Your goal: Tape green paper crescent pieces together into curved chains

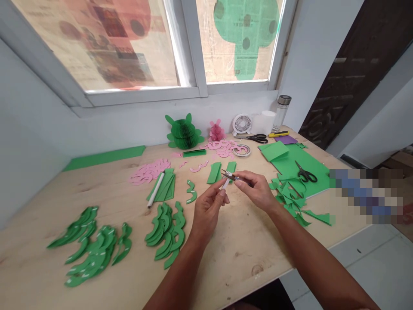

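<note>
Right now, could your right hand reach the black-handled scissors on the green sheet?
Probably yes: the right hand is close to the black-handled scissors, with only green paper scraps between. It would likely release the small snips first.

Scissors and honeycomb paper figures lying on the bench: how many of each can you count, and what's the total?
Black-handled scissors: 2 (one at the back, one nearer)
Honeycomb paper figures: 2 (green, pink)
Total: 4
</note>
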`<action>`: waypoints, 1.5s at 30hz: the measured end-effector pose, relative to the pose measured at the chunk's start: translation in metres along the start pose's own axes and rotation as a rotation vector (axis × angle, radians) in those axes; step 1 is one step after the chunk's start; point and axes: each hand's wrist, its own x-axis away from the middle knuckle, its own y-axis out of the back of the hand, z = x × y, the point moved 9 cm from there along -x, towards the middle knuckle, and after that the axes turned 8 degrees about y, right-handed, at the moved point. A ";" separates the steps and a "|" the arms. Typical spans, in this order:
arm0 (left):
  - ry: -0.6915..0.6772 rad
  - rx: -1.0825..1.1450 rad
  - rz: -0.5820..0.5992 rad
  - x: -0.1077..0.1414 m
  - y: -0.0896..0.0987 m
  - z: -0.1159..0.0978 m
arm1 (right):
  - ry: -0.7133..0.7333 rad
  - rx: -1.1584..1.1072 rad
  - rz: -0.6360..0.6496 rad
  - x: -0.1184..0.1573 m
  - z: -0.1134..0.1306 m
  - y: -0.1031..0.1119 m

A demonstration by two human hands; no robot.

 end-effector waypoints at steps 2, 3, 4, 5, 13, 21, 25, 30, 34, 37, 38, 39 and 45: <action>0.000 0.009 -0.009 0.000 0.001 0.000 | 0.027 0.051 0.005 0.000 0.005 0.001; 0.001 0.014 -0.014 0.000 0.001 0.001 | 0.041 0.080 0.005 0.000 0.008 0.001; 0.003 0.019 -0.018 0.000 0.001 0.001 | 0.056 0.112 0.007 0.000 0.011 0.001; 0.004 0.023 -0.021 0.000 0.002 0.002 | 0.076 0.147 0.005 0.000 0.014 0.002; 0.002 0.040 -0.031 0.000 0.002 0.002 | 0.275 0.395 -0.048 0.004 0.034 0.003; 0.007 0.048 -0.035 0.001 0.002 0.003 | 0.292 0.410 -0.060 0.004 0.035 0.003; 0.005 0.039 -0.041 0.000 0.003 0.003 | 0.296 0.388 -0.061 0.004 0.036 0.003; 0.004 0.031 -0.038 0.000 0.003 0.003 | 0.273 0.330 -0.054 0.003 0.035 0.004; 0.007 0.017 -0.037 0.000 0.003 0.003 | 0.257 0.293 -0.051 0.003 0.033 0.004; 0.001 0.006 -0.038 0.000 0.003 0.002 | 0.237 0.271 -0.049 0.003 0.030 0.003; -0.001 0.004 -0.039 0.000 0.003 0.002 | 0.232 0.265 -0.050 0.003 0.029 0.003; -0.003 0.003 -0.039 0.000 0.003 0.001 | 0.228 0.261 -0.051 0.003 0.029 0.004; -0.005 0.015 -0.032 0.001 0.003 0.001 | 0.211 0.251 -0.049 0.003 0.028 0.003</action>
